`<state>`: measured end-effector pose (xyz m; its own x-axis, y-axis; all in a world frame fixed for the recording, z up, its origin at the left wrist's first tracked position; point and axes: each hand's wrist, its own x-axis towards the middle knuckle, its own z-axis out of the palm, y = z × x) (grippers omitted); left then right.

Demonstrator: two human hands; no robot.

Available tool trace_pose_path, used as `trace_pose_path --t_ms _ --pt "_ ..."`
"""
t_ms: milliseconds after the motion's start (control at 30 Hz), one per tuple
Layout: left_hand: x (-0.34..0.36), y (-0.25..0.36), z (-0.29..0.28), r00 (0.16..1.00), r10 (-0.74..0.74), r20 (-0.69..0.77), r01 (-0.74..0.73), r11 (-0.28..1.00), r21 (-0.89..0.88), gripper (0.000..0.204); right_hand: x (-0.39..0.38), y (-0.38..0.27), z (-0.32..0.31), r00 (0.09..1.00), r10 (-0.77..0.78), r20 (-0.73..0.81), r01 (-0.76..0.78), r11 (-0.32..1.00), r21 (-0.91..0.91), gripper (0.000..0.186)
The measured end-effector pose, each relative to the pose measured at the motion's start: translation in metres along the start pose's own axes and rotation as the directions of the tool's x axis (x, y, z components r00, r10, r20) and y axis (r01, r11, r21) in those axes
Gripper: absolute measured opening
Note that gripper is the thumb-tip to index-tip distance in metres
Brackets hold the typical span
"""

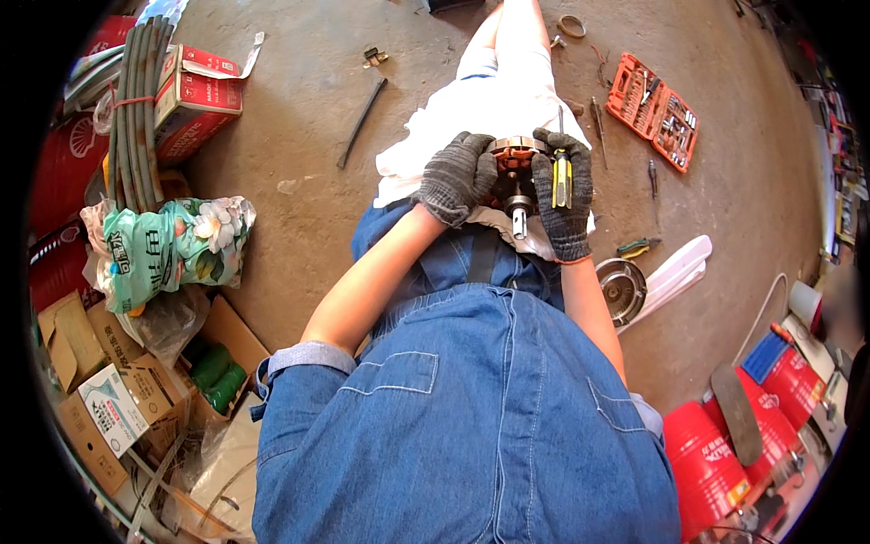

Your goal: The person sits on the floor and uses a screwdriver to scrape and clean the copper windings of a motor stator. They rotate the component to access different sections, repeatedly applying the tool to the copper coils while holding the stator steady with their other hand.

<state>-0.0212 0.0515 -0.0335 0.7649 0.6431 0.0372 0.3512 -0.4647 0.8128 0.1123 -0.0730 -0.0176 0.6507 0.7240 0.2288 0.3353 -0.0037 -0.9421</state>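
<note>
Both my hands wear dark grey knit gloves and are closed around a motor [517, 156] above my lap. It has a round metal rim, copper-coloured windings and a bright metal shaft that points back toward me. My left hand [459, 175] grips its left side, fingers bent over the rim. At the right side, my right hand [565, 204] steadies the motor and also clasps a screwdriver [562, 177] with a yellow-and-black handle, its blade pointing away from me. The glove hides part of the windings. White cloth [417, 145] lies beneath, over my legs.
Right on the concrete floor lie an open orange socket set [652, 111], pliers [637, 247], a round metal housing [622, 290] and white fan blades [672, 276]. Red drums [707, 467] stand at lower right. Boxes [195, 100], hoses [136, 118] and a green bag [140, 258] crowd the left.
</note>
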Motion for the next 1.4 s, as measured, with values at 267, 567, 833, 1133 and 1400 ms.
trace_pose_path --t_ms 267,567,833,1133,1400 --pt "-0.007 0.006 0.001 0.997 -0.006 -0.071 0.008 1.000 0.025 0.035 -0.006 -0.008 -0.001 0.999 0.021 0.029 -0.023 0.998 0.066 0.028" --pt "-0.009 0.009 -0.011 0.996 0.071 -0.049 -0.076 0.990 -0.119 0.030 -0.009 -0.006 -0.003 0.998 -0.054 0.025 0.055 0.999 -0.002 0.031" --pt "-0.010 0.012 -0.017 0.998 0.063 0.012 -0.063 0.998 -0.018 0.031 -0.013 -0.007 -0.003 0.996 -0.084 0.005 0.084 0.996 -0.020 0.034" --pt "-0.015 -0.002 -0.018 0.995 0.097 -0.004 -0.096 0.981 -0.167 0.037 -0.014 -0.013 -0.002 0.997 -0.069 0.024 0.070 0.997 -0.020 0.035" --pt "-0.019 -0.002 -0.021 0.990 0.100 0.099 -0.076 0.973 -0.217 0.051 -0.014 -0.010 -0.001 0.997 -0.067 0.026 0.067 0.998 0.013 0.035"
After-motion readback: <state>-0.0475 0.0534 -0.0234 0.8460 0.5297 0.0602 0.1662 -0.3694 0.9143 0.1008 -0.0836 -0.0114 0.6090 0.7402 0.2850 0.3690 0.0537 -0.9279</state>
